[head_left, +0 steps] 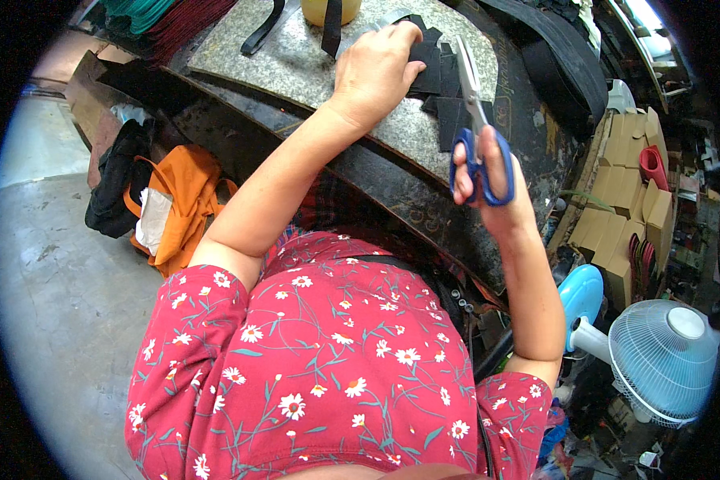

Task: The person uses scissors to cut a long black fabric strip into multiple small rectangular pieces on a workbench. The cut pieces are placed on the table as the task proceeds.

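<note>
Left hand (374,68) presses flat on black pieces (436,68); right grip pinches blue scissors (476,128) just beside them; cutting comes next, I'd judge.

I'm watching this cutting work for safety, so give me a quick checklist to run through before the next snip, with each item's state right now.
1. Scissors gripped firmly: ok, the right hand has its fingers through the blue handles.
2. Blades pointing away from the body: ok, tips aim up over the bench.
3. Left hand out of the blade line: ok, it presses on the black pieces to the left of the blades.
4. Blades open or closed: cannot tell, they look nearly together.
5. Material lying flat on the speckled board: ok where visible.
6. Loose black straps clear of the cut: ok, they lie farther up the board.
</note>
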Demonstrator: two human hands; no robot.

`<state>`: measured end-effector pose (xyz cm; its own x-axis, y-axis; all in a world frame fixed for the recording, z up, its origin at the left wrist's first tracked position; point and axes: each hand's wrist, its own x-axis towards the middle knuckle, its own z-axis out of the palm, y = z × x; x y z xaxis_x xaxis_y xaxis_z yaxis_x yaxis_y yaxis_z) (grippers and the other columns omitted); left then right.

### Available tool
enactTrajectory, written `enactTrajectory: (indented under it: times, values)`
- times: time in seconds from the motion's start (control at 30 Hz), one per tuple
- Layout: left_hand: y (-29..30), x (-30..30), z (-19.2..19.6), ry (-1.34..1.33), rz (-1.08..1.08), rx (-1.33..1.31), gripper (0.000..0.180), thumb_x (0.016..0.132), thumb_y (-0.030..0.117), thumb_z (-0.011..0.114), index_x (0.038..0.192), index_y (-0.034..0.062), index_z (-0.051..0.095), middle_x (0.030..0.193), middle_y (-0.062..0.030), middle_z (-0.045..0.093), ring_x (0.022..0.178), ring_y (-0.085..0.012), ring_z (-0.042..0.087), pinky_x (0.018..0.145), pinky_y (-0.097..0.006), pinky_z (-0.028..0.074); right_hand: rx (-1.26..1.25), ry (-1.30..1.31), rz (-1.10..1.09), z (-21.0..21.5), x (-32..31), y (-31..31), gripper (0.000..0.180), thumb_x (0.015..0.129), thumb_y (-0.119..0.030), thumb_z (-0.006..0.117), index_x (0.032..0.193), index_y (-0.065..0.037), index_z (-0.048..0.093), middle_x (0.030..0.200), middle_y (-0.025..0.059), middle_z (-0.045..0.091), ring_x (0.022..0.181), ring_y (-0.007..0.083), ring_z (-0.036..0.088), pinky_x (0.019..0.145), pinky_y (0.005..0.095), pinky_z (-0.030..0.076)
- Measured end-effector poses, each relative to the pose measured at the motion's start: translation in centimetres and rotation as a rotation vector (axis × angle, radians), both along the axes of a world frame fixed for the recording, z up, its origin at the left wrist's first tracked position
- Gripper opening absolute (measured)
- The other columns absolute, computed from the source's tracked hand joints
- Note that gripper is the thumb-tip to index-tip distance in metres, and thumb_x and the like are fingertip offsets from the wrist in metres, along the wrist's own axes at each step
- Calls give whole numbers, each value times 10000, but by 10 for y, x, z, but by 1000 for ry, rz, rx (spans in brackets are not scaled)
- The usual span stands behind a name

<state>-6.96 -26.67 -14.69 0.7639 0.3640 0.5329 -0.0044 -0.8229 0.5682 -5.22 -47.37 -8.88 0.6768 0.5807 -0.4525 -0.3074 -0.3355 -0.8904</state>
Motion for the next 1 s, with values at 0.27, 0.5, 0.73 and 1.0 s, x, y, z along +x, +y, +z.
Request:
enactTrajectory:
  times: [0.27,0.5,0.73,1.0]
  values:
    - [-35,-24,10,-57,-31,238,371,684,353,735,973,141,642,922,-53,543,869,-251,526,701,-339,482,-259,-45,192,19,-10,-78,366,920,-385,523,797,-43,569,513,48,545,424,105,496,405,220,329]
    - [-61,-37,6,112,-159,240,583,585,382,782,1035,49,619,989,-76,515,946,-261,469,797,-348,427,-290,66,156,10,-30,-106,343,916,-356,543,800,-34,567,515,54,544,437,111,496,441,224,356]
    - [-64,-38,6,163,-132,236,614,577,357,798,1065,44,595,1039,-86,511,997,-275,458,857,-393,384,-292,26,153,10,-37,-108,338,915,-345,539,802,-28,567,520,54,549,452,115,503,455,236,373]
    - [-61,-40,10,136,-130,120,541,575,262,808,1007,70,545,968,-91,503,978,-280,466,832,-381,378,-268,31,153,10,-40,-106,310,908,-313,555,811,-19,570,542,51,548,459,118,506,470,239,403]
